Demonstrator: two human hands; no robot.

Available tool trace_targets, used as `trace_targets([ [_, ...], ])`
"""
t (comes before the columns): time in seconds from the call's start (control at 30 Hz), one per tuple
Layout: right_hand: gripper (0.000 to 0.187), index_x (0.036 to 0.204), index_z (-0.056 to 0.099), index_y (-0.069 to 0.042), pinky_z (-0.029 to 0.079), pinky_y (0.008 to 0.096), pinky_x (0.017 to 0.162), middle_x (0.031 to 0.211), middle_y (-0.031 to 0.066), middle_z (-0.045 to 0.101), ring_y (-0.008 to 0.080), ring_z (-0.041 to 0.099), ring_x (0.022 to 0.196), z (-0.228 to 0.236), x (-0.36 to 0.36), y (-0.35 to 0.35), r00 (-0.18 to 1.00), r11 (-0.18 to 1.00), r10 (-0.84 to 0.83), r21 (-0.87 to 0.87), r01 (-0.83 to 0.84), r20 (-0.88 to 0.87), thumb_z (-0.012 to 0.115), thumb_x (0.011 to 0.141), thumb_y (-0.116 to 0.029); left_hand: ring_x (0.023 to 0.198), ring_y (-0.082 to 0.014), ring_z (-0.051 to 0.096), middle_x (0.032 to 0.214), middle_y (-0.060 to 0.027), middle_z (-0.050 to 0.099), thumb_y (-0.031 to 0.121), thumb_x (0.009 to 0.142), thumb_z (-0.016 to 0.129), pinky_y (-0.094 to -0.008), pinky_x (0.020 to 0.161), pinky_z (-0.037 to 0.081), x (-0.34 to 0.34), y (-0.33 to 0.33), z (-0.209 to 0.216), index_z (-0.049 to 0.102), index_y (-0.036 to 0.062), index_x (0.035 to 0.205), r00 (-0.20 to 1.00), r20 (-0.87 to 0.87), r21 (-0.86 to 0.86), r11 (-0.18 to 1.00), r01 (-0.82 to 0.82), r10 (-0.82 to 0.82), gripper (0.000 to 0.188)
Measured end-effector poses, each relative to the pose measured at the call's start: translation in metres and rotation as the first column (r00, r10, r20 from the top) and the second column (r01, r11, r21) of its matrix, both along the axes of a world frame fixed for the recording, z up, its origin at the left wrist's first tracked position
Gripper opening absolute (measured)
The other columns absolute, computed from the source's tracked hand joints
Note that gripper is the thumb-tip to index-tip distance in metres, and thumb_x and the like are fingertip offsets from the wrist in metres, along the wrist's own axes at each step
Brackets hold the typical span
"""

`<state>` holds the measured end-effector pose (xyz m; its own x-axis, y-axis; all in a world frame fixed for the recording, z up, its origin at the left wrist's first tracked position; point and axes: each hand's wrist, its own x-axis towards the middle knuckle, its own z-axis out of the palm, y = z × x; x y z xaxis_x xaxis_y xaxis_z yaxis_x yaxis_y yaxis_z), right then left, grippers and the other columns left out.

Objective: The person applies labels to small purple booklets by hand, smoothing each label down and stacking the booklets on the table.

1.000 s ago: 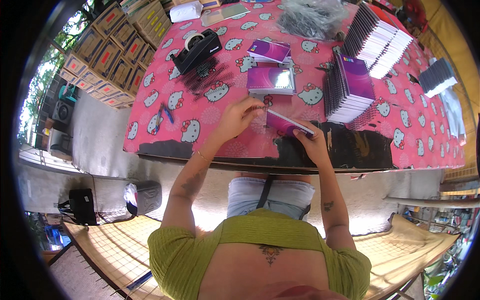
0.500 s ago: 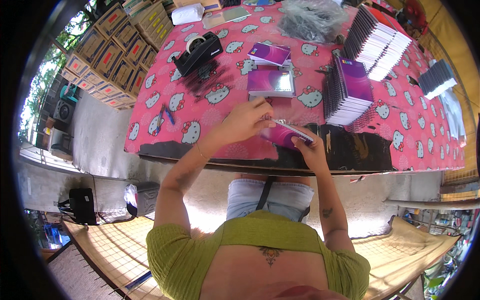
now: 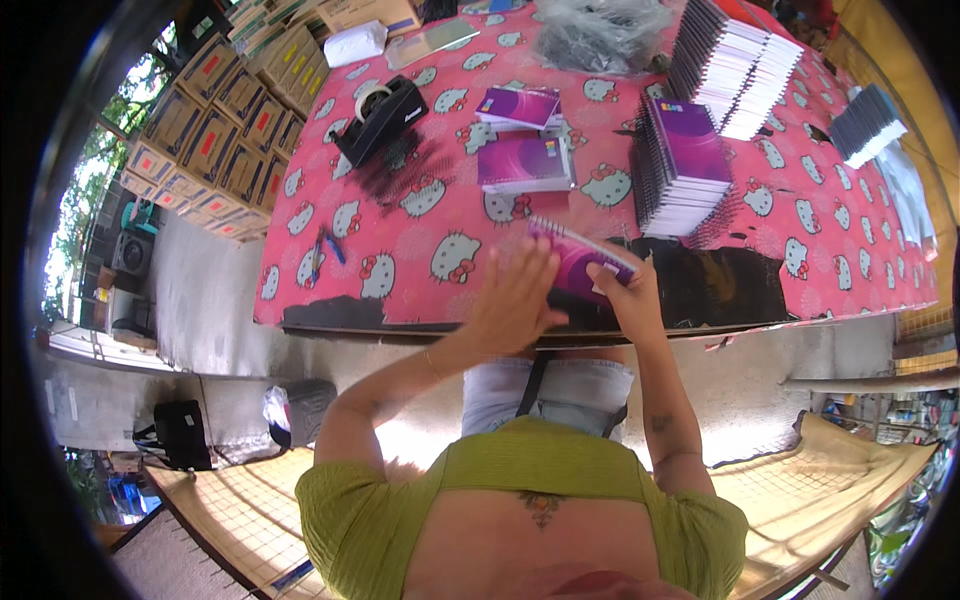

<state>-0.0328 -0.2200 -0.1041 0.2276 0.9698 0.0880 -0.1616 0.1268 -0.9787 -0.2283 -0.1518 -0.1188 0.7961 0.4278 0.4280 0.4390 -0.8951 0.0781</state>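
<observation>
A purple spiral notebook [image 3: 577, 268] is held tilted above the near edge of the table, its coil along the upper edge. My right hand [image 3: 632, 298] grips its right end, thumb on the cover. Stretched fairly flat, my left hand [image 3: 512, 298] has its fingers extended against or just over the notebook's left end; contact is hard to tell. Beyond it lies a short stack of purple notebooks [image 3: 522, 163], with another small stack [image 3: 518, 106] behind. A taller stack of spiral notebooks [image 3: 690, 150] stands to the right.
A black tape dispenser [image 3: 385, 120] and blue pens [image 3: 330, 245] lie left on the pink patterned tablecloth [image 3: 400, 235]. Tall notebook piles [image 3: 735, 70] and clear plastic wrapping [image 3: 603, 35] are at the back. Dark notebooks [image 3: 867, 125] sit far right. Cardboard boxes [image 3: 215, 140] are piled left.
My left hand has gone from pinching at the notebook's coil to lying flat with fingers extended, lower and nearer me. My right hand keeps its grip; more of the cover shows.
</observation>
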Motion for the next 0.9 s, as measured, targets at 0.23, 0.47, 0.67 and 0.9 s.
trace_targets([
  [0.23, 0.034, 0.13, 0.065, -0.002, 0.049, 0.0234, 0.08, 0.107, 0.0009, 0.069, 0.0059, 0.058, 0.091, 0.007, 0.002, -0.005, 0.994, 0.992, 0.085, -0.085, -0.09, -0.064, 0.066, 0.096, -0.009, 0.148, -0.0446, 0.023, 0.157, -0.0284, 0.028, 0.054, 0.096, 0.046, -0.0651, 0.116, 0.013, 0.009, 0.019, 0.03, 0.031, -0.008, 0.149, 0.989, -0.13, 0.063, 0.996, -0.058, 0.065, 0.082],
  [0.47, 0.034, 0.129, 0.065, -0.001, 0.049, 0.0241, 0.084, 0.105, 0.0005, 0.071, 0.0064, 0.059, 0.093, -0.009, -0.004, 0.0, 0.983, 0.995, 0.103, -0.029, -0.1, 0.151, 0.064, 0.095, -0.005, 0.147, -0.0425, 0.027, 0.155, -0.0271, 0.035, 0.059, 0.09, 0.052, -0.0653, 0.115, 0.015, 0.017, 0.021, 0.029, 0.038, -0.0062, 0.146, 0.998, 0.015, 0.138, 0.988, -0.069, 0.067, 0.087],
  [0.67, 0.034, 0.128, 0.064, 0.001, 0.051, 0.0264, 0.087, 0.109, 0.0063, 0.073, 0.0084, 0.062, 0.097, -0.025, 0.004, 0.007, 0.961, 0.996, 0.074, 0.029, -0.085, 0.268, 0.065, 0.094, -0.004, 0.147, -0.0452, 0.025, 0.153, -0.0326, 0.032, 0.061, 0.096, 0.042, -0.0655, 0.117, 0.01, 0.032, 0.023, 0.028, 0.035, -0.009, 0.146, 0.993, 0.008, 0.059, 0.991, -0.118, 0.118, 0.087],
  [0.9, 0.037, 0.129, 0.064, -0.001, 0.052, 0.0282, 0.086, 0.107, 0.0125, 0.074, 0.0092, 0.063, 0.093, -0.039, 0.016, 0.01, 0.931, 0.991, 0.109, 0.038, -0.13, 0.347, 0.065, 0.092, -0.003, 0.149, -0.0406, 0.025, 0.156, -0.0274, 0.032, 0.06, 0.097, 0.041, -0.066, 0.116, 0.009, 0.03, -0.001, 0.0, 0.035, -0.007, 0.148, 0.999, 0.029, 0.011, 1.0, -0.024, 0.024, 0.084],
])
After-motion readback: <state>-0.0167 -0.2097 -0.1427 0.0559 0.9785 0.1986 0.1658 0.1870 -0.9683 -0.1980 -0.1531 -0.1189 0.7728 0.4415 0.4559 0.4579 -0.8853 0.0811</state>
